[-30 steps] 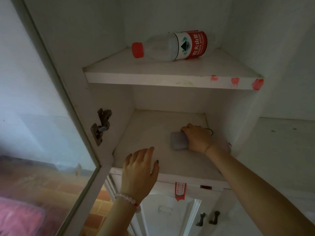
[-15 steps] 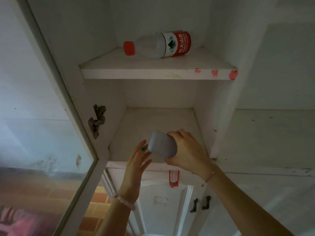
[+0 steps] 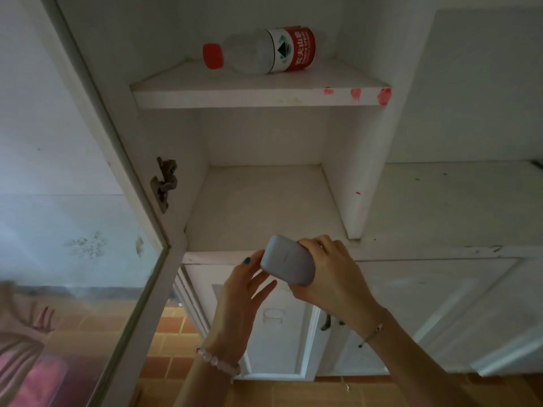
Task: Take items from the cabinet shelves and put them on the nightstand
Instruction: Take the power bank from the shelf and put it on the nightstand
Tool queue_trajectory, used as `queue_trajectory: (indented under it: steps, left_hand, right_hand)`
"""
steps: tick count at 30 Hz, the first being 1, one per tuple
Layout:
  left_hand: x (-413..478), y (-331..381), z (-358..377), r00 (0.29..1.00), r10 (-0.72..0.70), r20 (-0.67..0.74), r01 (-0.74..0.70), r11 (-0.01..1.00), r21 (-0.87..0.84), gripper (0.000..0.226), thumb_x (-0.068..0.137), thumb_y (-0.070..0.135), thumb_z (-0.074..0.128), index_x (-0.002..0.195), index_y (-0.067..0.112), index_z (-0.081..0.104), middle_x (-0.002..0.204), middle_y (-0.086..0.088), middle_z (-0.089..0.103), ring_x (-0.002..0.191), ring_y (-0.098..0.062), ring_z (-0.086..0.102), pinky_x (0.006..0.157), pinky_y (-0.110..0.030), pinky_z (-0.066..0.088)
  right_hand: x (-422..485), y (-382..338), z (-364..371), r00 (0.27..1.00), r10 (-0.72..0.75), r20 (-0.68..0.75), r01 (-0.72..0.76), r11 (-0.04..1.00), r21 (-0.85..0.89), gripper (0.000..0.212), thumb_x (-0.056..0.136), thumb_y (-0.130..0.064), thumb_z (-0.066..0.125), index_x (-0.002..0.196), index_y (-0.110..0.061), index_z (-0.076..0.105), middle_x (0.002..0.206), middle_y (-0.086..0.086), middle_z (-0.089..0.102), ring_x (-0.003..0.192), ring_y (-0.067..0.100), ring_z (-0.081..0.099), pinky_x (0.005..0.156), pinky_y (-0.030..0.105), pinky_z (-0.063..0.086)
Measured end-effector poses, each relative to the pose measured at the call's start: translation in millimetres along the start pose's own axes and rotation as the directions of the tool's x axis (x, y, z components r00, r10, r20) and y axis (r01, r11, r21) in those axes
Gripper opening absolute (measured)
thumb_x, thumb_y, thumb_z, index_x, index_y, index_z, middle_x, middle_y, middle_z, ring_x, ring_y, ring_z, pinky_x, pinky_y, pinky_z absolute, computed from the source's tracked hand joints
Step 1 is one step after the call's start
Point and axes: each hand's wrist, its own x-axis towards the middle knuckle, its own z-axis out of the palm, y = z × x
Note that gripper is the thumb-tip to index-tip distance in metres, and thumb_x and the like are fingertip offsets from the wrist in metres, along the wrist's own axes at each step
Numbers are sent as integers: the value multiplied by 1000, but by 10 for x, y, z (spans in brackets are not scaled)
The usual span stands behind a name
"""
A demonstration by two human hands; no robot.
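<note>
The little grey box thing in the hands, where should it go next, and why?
Probably down and away toward the nightstand, which is out of view. The small rounded grey case is already off the lower white shelf, gripped by the right hand, with the left hand touching its end.

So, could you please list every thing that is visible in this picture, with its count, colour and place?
water bottle: one, clear with red cap and red label, lying on its side on the upper shelf
upper shelf: one, white, red marks on its front edge
lower shelf: one, white, bare
cabinet door: one, white frame with glass, open at left
grey case: one, light grey, held in front of the lower shelf
right hand: grip closed around the grey case
left hand: fingers touching the case
</note>
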Motion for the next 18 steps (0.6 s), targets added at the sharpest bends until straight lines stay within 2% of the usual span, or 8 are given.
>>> queue_trajectory:
  steps: [5,8,12,16,18]
  left_hand:
    - [-221,-80,-64,998,-44,-49,43,999,-27,25,87,16,45,101,7,63,106,-10,71,106,-30,62,95,-48,46]
    - [-383,-112,-88,992,-61,-109,56,997,-50,28,94,14,39,107,4,62,108,-13,70,106,-32,62,94,-47,47]
    - [-621,-164,-53,975,-53,-216,46,998,-39,32,96,15,36,114,0,58,107,-13,68,102,-32,62,85,-41,50]
    - [-959,-342,32,948,-32,-317,-1,995,-101,27,96,15,35,100,5,59,103,-12,67,95,-31,63,76,-39,56]
    - [-1207,-412,133,929,-17,-370,-28,993,-114,28,89,21,43,103,4,59,107,-14,67,96,-32,64,73,-36,58]
  right_hand:
    - [-292,-39,70,1000,-17,4,17,1000,2,74,48,-42,82,113,-15,58,99,4,61,84,22,57,62,27,48]
    - [-441,-56,113,1000,-26,10,26,999,48,77,47,-46,82,112,-13,57,99,4,62,85,20,58,63,28,52]
    - [-617,-90,120,996,-89,16,87,991,100,75,46,-49,82,107,-14,57,94,4,63,78,19,59,58,27,52]
    - [-811,-31,64,985,-171,36,164,976,142,74,46,-52,78,107,-18,53,92,1,63,76,18,59,54,26,51]
    - [-940,21,19,974,-219,50,208,964,168,69,49,-53,70,105,-16,57,91,0,63,76,18,59,55,23,48]
